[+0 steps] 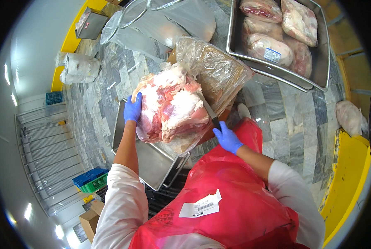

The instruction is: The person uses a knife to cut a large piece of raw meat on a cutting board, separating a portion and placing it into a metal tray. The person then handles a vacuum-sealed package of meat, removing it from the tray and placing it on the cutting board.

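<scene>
A large piece of raw meat, pink with white fat, lies in front of me partly on clear plastic wrap. My left hand, in a blue glove, grips its left side, and part of the fingers is hidden against the meat. A knife with a dark handle is in my gloved right hand, fingers closed round the handle. Its blade points away from me and touches the meat's right side. Under and behind the meat stands a cardboard box lined with clear plastic.
A metal tub at the far right holds several wrapped meat pieces. An empty metal tray sits below the meat. Plastic bags hang from a metal frame at the back. Blue and green crates stand left, a yellow barrier right.
</scene>
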A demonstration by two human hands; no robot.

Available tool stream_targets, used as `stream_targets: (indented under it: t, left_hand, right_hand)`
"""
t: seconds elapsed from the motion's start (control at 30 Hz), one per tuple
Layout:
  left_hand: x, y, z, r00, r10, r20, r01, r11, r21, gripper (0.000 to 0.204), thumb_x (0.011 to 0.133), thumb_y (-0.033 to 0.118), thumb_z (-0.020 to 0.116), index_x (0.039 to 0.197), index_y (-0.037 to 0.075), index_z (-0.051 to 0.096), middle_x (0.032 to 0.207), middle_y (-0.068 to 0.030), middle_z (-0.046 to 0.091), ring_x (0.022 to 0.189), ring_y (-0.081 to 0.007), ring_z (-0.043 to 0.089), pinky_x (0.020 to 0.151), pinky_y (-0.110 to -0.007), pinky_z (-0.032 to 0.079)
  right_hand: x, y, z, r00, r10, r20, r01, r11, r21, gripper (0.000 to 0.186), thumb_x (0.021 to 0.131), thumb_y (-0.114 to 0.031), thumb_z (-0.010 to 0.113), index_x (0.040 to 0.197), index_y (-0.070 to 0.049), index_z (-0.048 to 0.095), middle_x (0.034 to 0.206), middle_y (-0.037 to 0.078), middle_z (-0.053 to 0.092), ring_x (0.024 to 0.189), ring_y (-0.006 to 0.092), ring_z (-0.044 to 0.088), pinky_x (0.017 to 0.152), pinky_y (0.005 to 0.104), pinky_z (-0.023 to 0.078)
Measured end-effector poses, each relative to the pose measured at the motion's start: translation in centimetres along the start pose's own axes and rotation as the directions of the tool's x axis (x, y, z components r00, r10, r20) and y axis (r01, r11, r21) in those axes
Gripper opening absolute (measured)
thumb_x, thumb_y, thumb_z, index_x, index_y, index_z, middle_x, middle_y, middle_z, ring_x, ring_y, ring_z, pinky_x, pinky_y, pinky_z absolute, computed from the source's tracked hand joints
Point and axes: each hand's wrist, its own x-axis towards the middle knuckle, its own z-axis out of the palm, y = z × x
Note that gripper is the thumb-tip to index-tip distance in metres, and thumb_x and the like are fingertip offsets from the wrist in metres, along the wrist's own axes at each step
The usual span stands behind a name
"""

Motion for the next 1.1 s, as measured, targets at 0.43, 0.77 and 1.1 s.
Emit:
stream_targets:
  t: [0.43,0.77,1.1]
  left_hand:
    - [-4.1,2.5,-1.0,0.991,-0.123,-0.059,0.118,0.990,-0.077,0.079,0.091,0.071,0.057,0.146,0.015,0.056,0.143,-0.0239,0.057,0.126,-0.0435,0.060,0.106,-0.049,0.048]
    - [-3.1,2.1,-0.4,0.981,-0.165,-0.105,0.143,0.972,-0.186,0.076,0.089,0.070,0.058,0.143,0.017,0.060,0.141,-0.0203,0.060,0.125,-0.0405,0.062,0.104,-0.049,0.050]
    - [-4.2,1.5,-0.3,0.965,-0.225,-0.136,0.191,0.955,-0.226,0.075,0.088,0.071,0.060,0.142,0.018,0.062,0.139,-0.0185,0.060,0.124,-0.0384,0.062,0.103,-0.048,0.050]
  right_hand:
    - [-8.7,-8.4,-19.7,0.964,-0.222,-0.144,0.167,0.933,-0.320,0.037,0.099,-0.021,0.069,0.133,-0.007,0.065,0.108,0.020,0.075,0.096,0.0290,0.074,0.082,0.0376,0.057]
    - [11.3,-8.4,-15.4,0.949,-0.235,-0.209,0.116,0.879,-0.463,0.046,0.102,-0.036,0.061,0.137,-0.006,0.055,0.113,0.031,0.069,0.103,0.0478,0.068,0.088,0.0532,0.053]
    - [16.5,-20.0,-10.7,0.917,-0.389,-0.087,0.303,0.822,-0.483,0.038,0.093,-0.038,0.073,0.093,-0.001,0.066,0.082,0.021,0.065,0.076,0.0430,0.062,0.076,0.0512,0.051]
